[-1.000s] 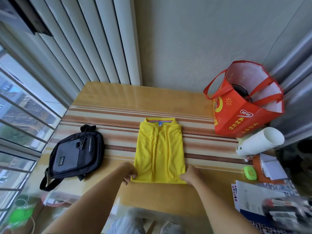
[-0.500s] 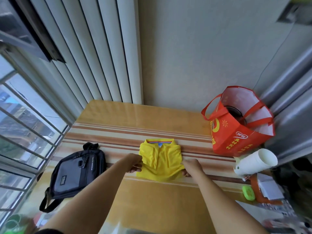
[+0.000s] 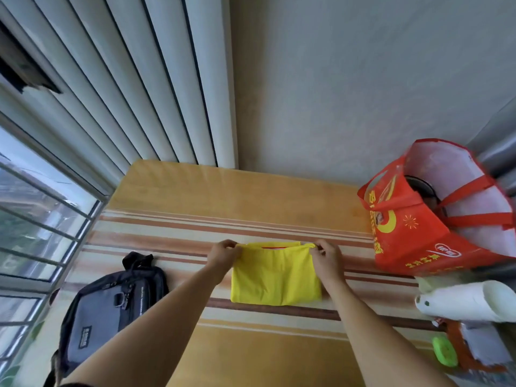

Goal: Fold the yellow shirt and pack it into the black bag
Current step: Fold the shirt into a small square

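The near part of the wooden table with striped cloth [image 3: 251, 353] lies bare between the two forearms, and the far strip up to the grey wall [image 3: 349, 93] is also open. On the left, the black and grey zippered shoulder bag [image 3: 111, 305] lies flat, near the folded yellow shirt [image 3: 275, 277] with a bare gap between them. The right side is crowded: an upright red woven tote bag [image 3: 418, 233], a white roll lying on its side [image 3: 469, 303] and a small green round object [image 3: 444, 351] block passage there.

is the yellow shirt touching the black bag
Apart. The head view shows a strip of striped table and the left forearm between the shirt and the bag. Both hands, left and right, pinch the shirt's far corners.
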Available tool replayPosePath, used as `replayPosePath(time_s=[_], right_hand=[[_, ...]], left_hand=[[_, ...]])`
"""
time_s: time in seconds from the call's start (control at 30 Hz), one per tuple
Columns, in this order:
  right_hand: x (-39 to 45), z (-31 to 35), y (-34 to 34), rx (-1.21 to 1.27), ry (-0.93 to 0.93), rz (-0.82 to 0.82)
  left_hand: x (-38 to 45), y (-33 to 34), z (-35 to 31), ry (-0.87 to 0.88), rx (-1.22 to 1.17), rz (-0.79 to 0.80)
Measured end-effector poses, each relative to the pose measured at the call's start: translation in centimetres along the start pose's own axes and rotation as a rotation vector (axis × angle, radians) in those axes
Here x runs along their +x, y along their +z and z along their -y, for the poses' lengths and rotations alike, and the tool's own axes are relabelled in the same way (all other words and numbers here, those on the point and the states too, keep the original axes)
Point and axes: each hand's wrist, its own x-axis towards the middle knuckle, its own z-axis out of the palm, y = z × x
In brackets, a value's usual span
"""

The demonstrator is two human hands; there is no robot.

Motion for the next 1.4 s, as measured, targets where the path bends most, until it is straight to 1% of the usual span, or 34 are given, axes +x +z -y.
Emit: replayPosePath(time_s=[0.1, 0.17, 0.23, 0.3, 0.33, 0.37, 0.4, 0.47, 0.5, 0.53, 0.6, 0.63, 0.67, 0.7, 0.77, 0.8, 0.87, 0.93, 1.0, 1.1, 1.17, 1.2, 1.33, 1.4], right_hand=[[0.6, 0.7, 0.4, 0.17, -0.012, 0.052], [1.0, 0.8, 0.9, 0.209, 0.014, 0.039], [1.5, 0.7, 1.6, 0.173, 0.061, -0.012], [1.8, 0.3, 2.5, 0.0, 0.117, -0.079], [1.8, 0.1, 2.9, -0.088, 0.158, -0.113], [1.6, -0.2, 3.1, -0.144, 0.195, -0.136], [1.3, -0.6, 3.2, -0.172, 0.219, -0.146], [0.4, -0.9, 3.0, -0.192, 0.211, -0.134], [0.0, -1.2, 2.9, -0.172, 0.194, -0.111], [-0.3, -1.5, 2.7, -0.138, 0.17, -0.081], [-0.5, -2.2, 2.5, -0.095, 0.124, -0.023], [-0.4, -2.6, 2.5, -0.105, 0.11, -0.018], [-0.2, -2.8, 2.4, -0.127, 0.111, -0.028], [0.1, -2.9, 2.4, -0.151, 0.138, -0.053], [0.3, -2.7, 2.2, -0.169, 0.195, -0.097], [0.4, -2.6, 2.2, -0.17, 0.209, -0.093], [-0.3, -2.7, 2.3, -0.166, 0.243, -0.06], [-1.4, -3.0, 1.9, -0.171, 0.282, -0.006], [-2.5, -3.5, 1.1, -0.128, 0.259, 0.08], [-3.6, -4.3, -0.5, -0.05, 0.208, 0.228], [-4.0, -4.7, -1.4, -0.037, 0.181, 0.277], [-4.2, -4.7, -1.8, -0.052, 0.166, 0.289], [-4.7, -5.3, -2.3, -0.096, 0.194, 0.385], [-4.7, -5.9, -2.4, -0.135, 0.213, 0.413]], left_hand=[[0.8, -0.1, -0.2, 0.067, -0.101, 0.082], [1.4, 0.1, 0.0, 0.084, -0.178, 0.069], [1.9, 0.4, 0.5, 0.097, -0.18, 0.058], [2.6, 0.9, 1.0, 0.068, -0.084, 0.053], [2.9, 1.2, 1.4, 0.03, -0.008, 0.02], [3.1, 1.2, 1.7, -0.02, 0.079, -0.057], [3.2, 1.3, 2.0, -0.049, 0.139, -0.166], [2.7, 1.2, 2.4, -0.054, 0.176, -0.336], [2.1, 1.2, 2.3, -0.034, 0.157, -0.351], [1.5, 1.3, 2.3, -0.012, 0.138, -0.314], [0.5, 1.4, 2.6, 0.004, 0.153, -0.143], [0.2, 1.4, 2.9, 0.012, 0.194, -0.052], [0.4, 1.4, 3.4, 0.027, 0.242, 0.002], [0.5, 1.3, 3.7, 0.039, 0.287, 0.009], [0.7, 1.0, 3.9, 0.052, 0.333, -0.045], [0.5, 1.0, 3.8, 0.053, 0.331, -0.064], [0.0, 0.8, 3.9, 0.031, 0.285, -0.034], [-0.7, 0.7, 4.2, -0.009, 0.256, 0.025], [-1.2, 0.3, 4.6, -0.014, 0.249, 0.091], [-2.1, -0.5, 4.6, -0.066, 0.227, 0.278], [-2.3, -1.2, 4.9, -0.11, 0.273, 0.394], [-2.4, -1.5, 5.2, -0.103, 0.293, 0.415], [-3.3, -1.8, 5.9, -0.078, 0.328, 0.387], [-3.9, -1.7, 5.8, -0.107, 0.338, 0.386]])
